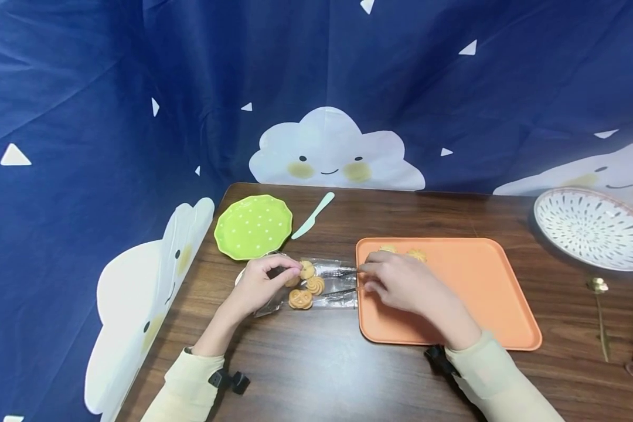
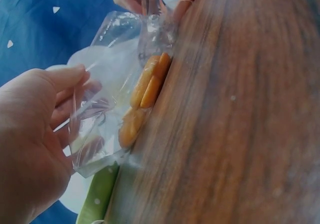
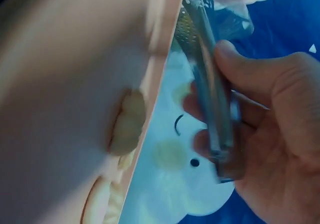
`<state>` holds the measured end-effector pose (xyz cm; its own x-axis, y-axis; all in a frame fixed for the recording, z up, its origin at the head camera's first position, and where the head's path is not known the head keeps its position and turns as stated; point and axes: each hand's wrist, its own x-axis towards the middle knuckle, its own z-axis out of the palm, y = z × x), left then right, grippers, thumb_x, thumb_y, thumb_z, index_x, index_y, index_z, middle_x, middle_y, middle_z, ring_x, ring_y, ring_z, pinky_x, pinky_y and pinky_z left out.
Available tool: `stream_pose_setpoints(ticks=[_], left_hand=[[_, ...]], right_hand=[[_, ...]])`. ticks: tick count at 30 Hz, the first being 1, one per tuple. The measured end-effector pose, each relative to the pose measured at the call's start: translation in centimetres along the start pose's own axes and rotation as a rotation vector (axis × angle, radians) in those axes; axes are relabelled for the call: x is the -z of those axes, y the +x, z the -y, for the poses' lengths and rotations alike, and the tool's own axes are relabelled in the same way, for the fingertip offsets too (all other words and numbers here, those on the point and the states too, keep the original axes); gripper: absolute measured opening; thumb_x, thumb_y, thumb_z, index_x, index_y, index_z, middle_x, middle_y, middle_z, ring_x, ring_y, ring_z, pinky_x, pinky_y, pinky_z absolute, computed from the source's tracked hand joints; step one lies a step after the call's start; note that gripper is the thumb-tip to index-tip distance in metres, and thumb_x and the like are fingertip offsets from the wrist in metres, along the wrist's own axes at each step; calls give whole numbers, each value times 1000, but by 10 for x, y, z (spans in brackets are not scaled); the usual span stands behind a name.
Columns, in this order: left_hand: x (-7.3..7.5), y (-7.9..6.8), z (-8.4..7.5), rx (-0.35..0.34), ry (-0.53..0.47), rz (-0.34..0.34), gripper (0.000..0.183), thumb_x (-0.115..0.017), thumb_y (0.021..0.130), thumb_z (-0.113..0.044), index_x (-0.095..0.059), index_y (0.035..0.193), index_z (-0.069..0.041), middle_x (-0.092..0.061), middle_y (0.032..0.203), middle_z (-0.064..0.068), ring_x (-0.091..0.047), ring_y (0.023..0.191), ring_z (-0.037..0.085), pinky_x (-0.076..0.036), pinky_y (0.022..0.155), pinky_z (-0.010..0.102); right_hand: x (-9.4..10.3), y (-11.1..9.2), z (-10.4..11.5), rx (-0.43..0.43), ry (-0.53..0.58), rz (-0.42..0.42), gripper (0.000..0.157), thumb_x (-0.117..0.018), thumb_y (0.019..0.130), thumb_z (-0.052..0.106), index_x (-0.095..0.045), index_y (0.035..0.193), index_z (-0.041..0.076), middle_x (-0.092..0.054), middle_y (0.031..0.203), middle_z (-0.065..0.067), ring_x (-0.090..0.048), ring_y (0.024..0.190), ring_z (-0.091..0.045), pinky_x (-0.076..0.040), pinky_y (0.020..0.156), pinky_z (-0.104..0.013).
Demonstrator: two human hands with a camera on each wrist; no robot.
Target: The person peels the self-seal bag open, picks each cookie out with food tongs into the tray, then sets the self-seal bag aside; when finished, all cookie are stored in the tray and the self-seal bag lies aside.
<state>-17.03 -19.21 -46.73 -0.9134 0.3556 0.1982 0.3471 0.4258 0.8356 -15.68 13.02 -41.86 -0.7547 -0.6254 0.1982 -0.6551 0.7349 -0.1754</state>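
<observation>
A clear plastic bag (image 1: pixel 343 302) with several cookies (image 1: pixel 315 285) inside lies flat on the table. My left hand (image 1: pixel 264 287) pinches the bag's film between thumb and fingers, plainest in the left wrist view, where the bag (image 2: pixel 112 58) stands partly lifted around the cookies (image 2: pixel 146 81). Metal tongs (image 3: pixel 212 83) are held in my right hand (image 1: pixel 406 281), above the left edge of the orange tray (image 1: pixel 475 293). The tongs' two arms spread apart and reach into the bag's right end, with no cookie between them. Pale cookies (image 1: pixel 417 255) lie at the tray's far left.
Behind the left hand sit a green dotted plate (image 1: pixel 253 227) and a pale green knife (image 1: pixel 314 215). On the right stand a speckled white plate (image 1: pixel 593 228) and a gold spoon (image 1: pixel 601 316). A blue curtain (image 1: pixel 274 53) hangs behind the table.
</observation>
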Motion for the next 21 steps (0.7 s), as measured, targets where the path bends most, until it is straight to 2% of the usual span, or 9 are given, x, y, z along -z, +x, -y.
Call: stream_pose_setpoints(ticks=[3, 8, 16, 21], left_hand=[[0, -1, 0, -1, -1, 0, 25, -71, 95, -39, -78, 103, -16, -77, 104, -10, -71, 106, 5, -55, 98, 23], [0, 0, -1, 5, 2, 1, 25, -70, 95, -41, -78, 103, -18, -77, 103, -13, -71, 107, 5, -55, 99, 25], [0, 0, -2, 12, 2, 5, 25, -71, 94, -38, -78, 103, -16, -77, 105, -12, -71, 108, 5, -56, 100, 26], [-1, -2, -1, 20, 12, 8, 24, -70, 95, -38, -78, 105, -17, -77, 106, -10, -71, 107, 5, -57, 99, 30]], right_hand=[[-4, 4, 8, 18, -5, 25, 21, -79, 87, 21, -75, 107, 15, -67, 98, 2, -68, 89, -15, -60, 78, -39], [-9, 8, 15, 32, -39, -15, 23, -79, 86, 19, -75, 109, 14, -71, 103, 0, -71, 94, -18, -62, 80, -40], [-10, 8, 20, 53, -54, -69, 19, -78, 85, 13, -76, 104, 11, -72, 99, -1, -70, 92, -19, -61, 75, -40], [-5, 5, 18, 60, -57, -80, 17, -77, 84, 10, -76, 101, 12, -71, 93, 1, -70, 88, -19, -61, 75, -39]])
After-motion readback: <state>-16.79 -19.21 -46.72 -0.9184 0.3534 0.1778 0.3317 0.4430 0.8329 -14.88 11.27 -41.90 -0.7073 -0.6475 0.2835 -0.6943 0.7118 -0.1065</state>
